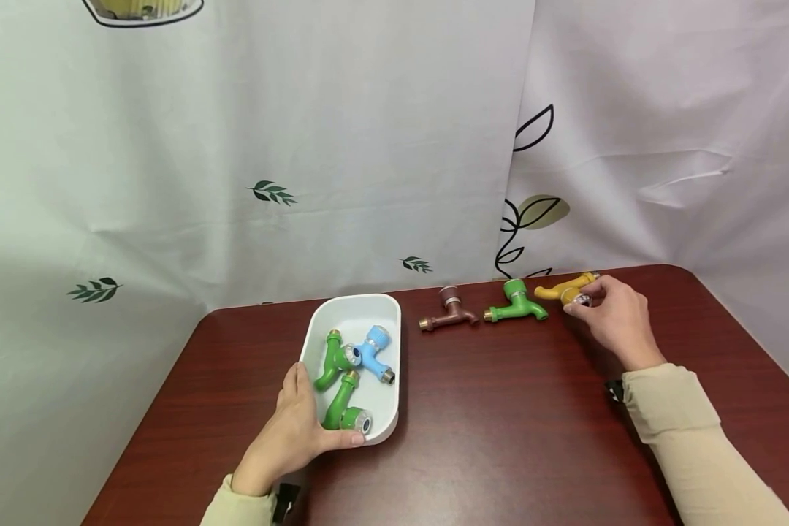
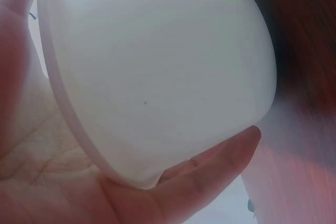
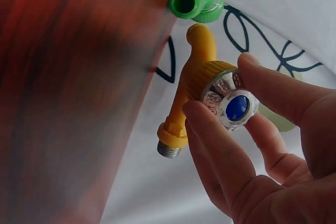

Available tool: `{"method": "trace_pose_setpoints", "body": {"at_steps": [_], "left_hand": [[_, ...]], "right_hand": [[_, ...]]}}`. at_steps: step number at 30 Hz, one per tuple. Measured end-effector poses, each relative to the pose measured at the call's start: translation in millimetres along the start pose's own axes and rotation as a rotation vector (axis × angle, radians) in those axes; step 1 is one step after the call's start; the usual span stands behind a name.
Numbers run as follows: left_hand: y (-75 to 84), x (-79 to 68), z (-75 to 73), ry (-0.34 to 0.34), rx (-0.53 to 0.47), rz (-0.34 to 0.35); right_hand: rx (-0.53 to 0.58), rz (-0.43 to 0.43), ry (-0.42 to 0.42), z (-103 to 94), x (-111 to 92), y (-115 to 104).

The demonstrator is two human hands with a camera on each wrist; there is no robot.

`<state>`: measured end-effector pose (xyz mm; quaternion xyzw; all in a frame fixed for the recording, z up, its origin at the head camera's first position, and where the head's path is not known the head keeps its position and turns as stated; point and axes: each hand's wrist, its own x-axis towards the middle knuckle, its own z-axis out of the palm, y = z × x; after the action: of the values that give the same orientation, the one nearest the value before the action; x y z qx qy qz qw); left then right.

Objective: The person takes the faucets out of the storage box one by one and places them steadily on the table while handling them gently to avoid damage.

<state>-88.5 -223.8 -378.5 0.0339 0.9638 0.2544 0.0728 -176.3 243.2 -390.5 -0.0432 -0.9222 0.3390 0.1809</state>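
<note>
My left hand (image 1: pixel 294 431) grips the near left corner of a white plastic tray (image 1: pixel 394 329), thumb along the near rim and fingers down the left side. Inside the tray lie a blue tap (image 1: pixel 372 351) and two green taps (image 1: pixel 332 361). In the left wrist view the tray's white wall (image 2: pixel 157 66) fills most of the picture. At the far right of the table my right hand (image 1: pixel 618 318) pinches a yellow tap (image 1: pixel 562 291) by its knob. The right wrist view shows the knob's silver cap with a blue centre (image 3: pixel 237 107) between thumb and fingers.
A brown tap (image 1: pixel 452 313) and a green tap (image 1: pixel 516 303) lie along the back of the dark red wooden table (image 1: pixel 473 424), between the tray and my right hand. White cloth (image 1: pixel 381 146) with leaf prints hangs behind the table.
</note>
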Motion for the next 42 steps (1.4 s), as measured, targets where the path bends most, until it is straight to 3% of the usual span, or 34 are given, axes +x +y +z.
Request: {"method": "trace_pose_setpoints", "body": {"at_steps": [20, 31, 42], "left_hand": [[0.1, 0.8, 0.3, 0.015, 0.008, 0.015], [-0.1, -1.2, -1.8, 0.004, -0.003, -0.003], [1.4, -1.6, -0.4, 0.017, -0.014, -0.006]], "right_hand": [[-0.021, 0.083, -0.062, 2.8, 3.0, 11.4], [-0.044, 0.074, -0.102, 3.4, 5.2, 13.1], [-0.09, 0.059, -0.199, 5.5, 13.5, 10.5]]}}
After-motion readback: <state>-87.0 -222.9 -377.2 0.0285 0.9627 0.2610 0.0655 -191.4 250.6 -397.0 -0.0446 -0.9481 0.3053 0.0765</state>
